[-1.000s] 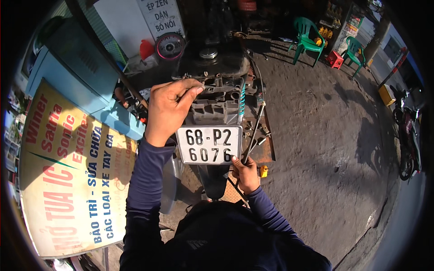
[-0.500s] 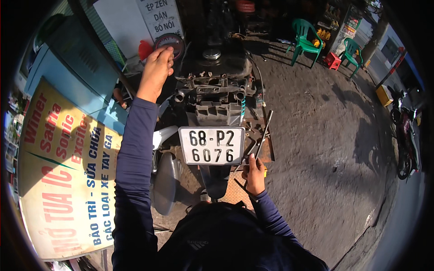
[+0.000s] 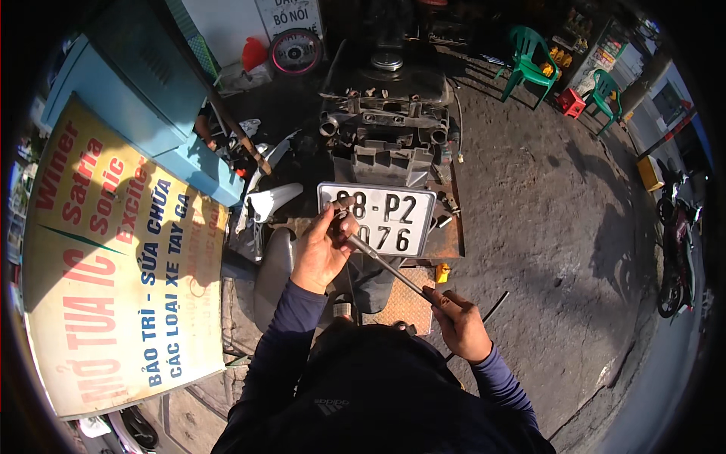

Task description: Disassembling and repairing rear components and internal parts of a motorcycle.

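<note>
Tool, slim and metal, aslant over lower edge of licence plate; gripped in closed right hand; upper end at half-curled left hand, cannot tell whether pinched.

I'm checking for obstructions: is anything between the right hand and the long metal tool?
Nothing visible is: the right hand grips the metal tool near its lower end. The left hand is at the upper end; the white plate shows behind the shaft, not in between.

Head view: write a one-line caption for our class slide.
Right hand grips a slim metal tool, left hand at its far end, before a white licence plate.
</note>
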Demonstrator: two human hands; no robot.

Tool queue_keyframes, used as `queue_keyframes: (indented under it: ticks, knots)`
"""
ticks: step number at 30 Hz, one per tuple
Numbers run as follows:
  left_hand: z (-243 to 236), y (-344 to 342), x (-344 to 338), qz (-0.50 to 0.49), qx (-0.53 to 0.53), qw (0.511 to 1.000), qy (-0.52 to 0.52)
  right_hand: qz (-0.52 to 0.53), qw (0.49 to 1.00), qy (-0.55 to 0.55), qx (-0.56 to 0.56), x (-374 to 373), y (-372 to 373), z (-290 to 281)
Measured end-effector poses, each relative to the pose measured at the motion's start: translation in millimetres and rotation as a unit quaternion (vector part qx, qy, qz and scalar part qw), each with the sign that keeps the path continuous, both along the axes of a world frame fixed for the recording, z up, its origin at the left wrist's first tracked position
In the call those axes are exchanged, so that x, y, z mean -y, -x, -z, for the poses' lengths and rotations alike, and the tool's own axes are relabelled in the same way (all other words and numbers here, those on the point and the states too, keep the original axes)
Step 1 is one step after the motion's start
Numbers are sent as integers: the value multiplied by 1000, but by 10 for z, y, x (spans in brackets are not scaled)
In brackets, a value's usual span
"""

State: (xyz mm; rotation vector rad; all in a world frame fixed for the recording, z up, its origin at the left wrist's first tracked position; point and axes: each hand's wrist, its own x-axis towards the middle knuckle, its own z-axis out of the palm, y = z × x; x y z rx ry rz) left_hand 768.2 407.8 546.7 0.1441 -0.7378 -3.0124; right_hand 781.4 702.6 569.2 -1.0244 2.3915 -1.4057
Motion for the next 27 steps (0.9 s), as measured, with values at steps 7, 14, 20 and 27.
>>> queue_keyframes:
  ticks: [7, 14, 20, 27]
  knots:
    - [23, 25, -94, -60, 34, 994, 88, 51, 999, -13, 10, 128, -105, -31]
    - [-39, 362, -315, -54, 95, 994, -15, 83, 996, 25, -25, 241, -54, 44]
    - [-261, 602, -413, -45, 88, 991, 85, 102, 867, 218, 436, 368, -100, 36]
    - [-277, 828, -459, -235, -11, 724, 648, 118, 745, 345, 559, 529, -116, -68]
